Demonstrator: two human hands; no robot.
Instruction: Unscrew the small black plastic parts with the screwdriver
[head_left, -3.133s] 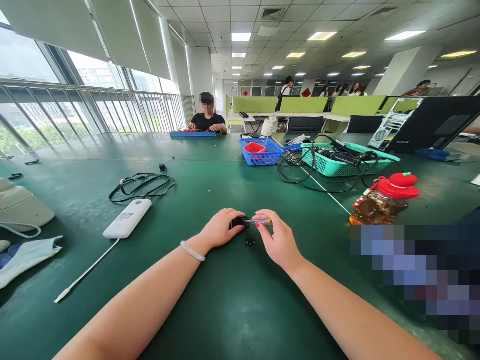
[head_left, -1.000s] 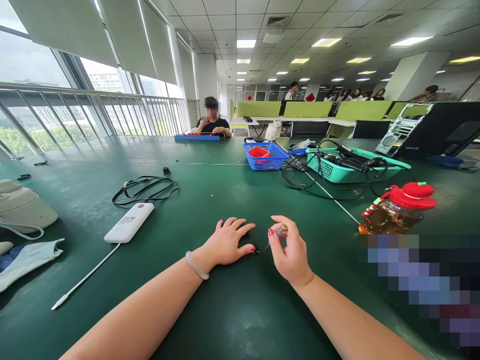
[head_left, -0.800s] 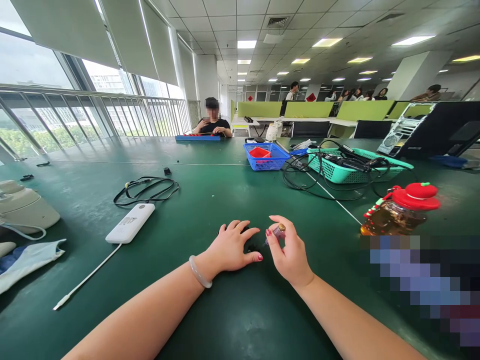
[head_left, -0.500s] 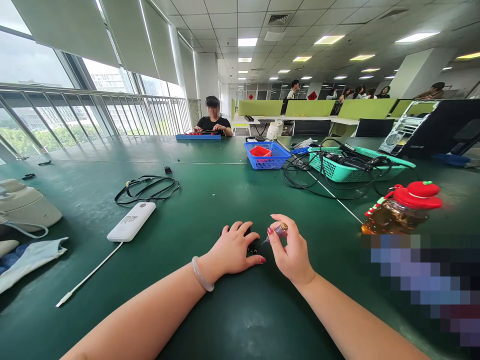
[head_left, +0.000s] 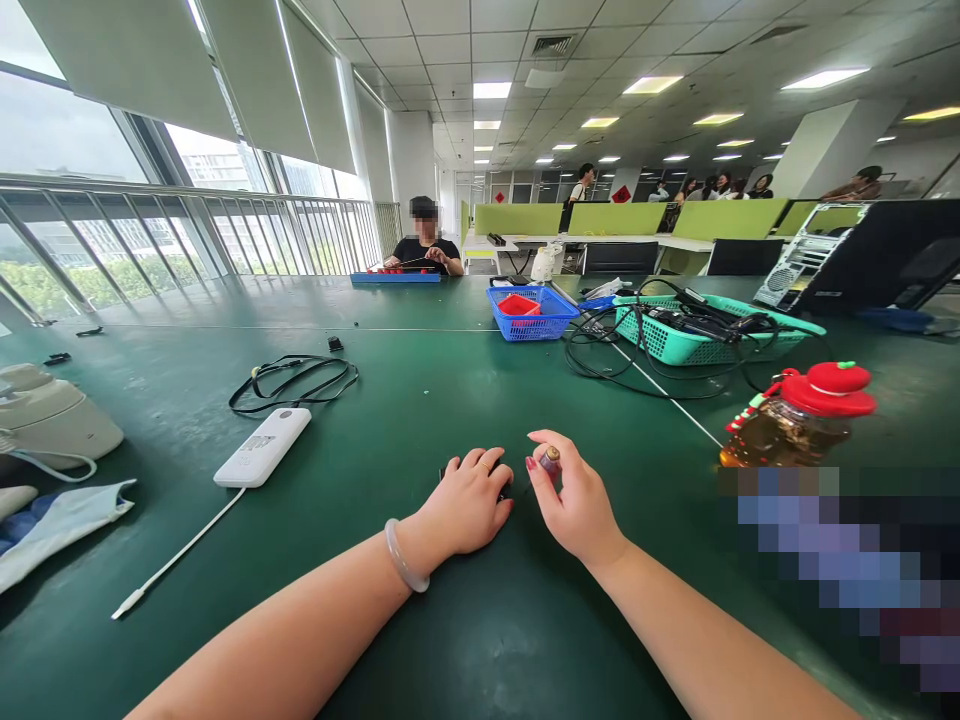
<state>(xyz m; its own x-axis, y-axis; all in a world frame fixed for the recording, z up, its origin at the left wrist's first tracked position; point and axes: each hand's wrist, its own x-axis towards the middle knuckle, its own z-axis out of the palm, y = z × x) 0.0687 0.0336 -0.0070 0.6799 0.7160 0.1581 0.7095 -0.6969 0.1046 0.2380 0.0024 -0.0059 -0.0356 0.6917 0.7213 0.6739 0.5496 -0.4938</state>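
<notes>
Screwdriver [head_left: 550, 461], count one, is being pinched between thumb and fingers of right hand [head_left: 576, 500], handle end up, tip unclear. Left hand [head_left: 469, 500] is covering black parts [head_left: 505, 491] on green table [head_left: 465, 640], fingers curled and slightly apart; grip and part count can't tell. One blue basket [head_left: 532, 327], one teal basket [head_left: 675, 351] are sitting beyond. One white power bank [head_left: 262, 448] is lying left, one red-lidded bottle [head_left: 831, 392] is sitting right.

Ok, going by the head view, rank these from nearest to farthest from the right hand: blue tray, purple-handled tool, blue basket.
From the right hand:
1. Purple-handled tool: held in its grip.
2. Blue basket: ahead, slightly left.
3. Blue tray: far off, ahead and left.
</notes>
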